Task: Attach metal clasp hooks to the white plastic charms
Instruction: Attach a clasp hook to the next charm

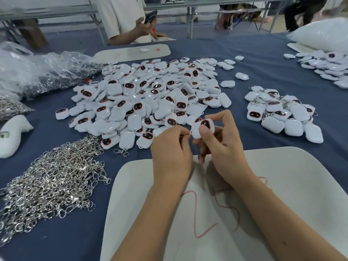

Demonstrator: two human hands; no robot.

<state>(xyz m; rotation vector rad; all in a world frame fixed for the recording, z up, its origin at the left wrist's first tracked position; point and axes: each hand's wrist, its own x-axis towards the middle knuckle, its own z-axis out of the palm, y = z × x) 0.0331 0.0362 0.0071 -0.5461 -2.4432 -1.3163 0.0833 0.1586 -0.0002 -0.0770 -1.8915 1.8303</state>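
My right hand [220,147] pinches a white plastic charm [197,131] with a dark oval face, held above the near table edge. My left hand [170,147] holds a thin metal clasp hook [185,135] against the charm's left edge; most of the hook is hidden in my fingers. A big heap of loose white charms [150,98] lies just beyond my hands. A pile of silver clasp hooks [50,181] spreads at the left. A smaller pile of charms with hooks on them [282,113] sits to the right.
A white foam board [282,185] with red scribbles lies under my forearms on the blue cloth table [254,72]. Plastic bags of hooks [47,72] sit at the far left. Another charm pile [327,66] lies far right. A person [128,19] sits across the table.
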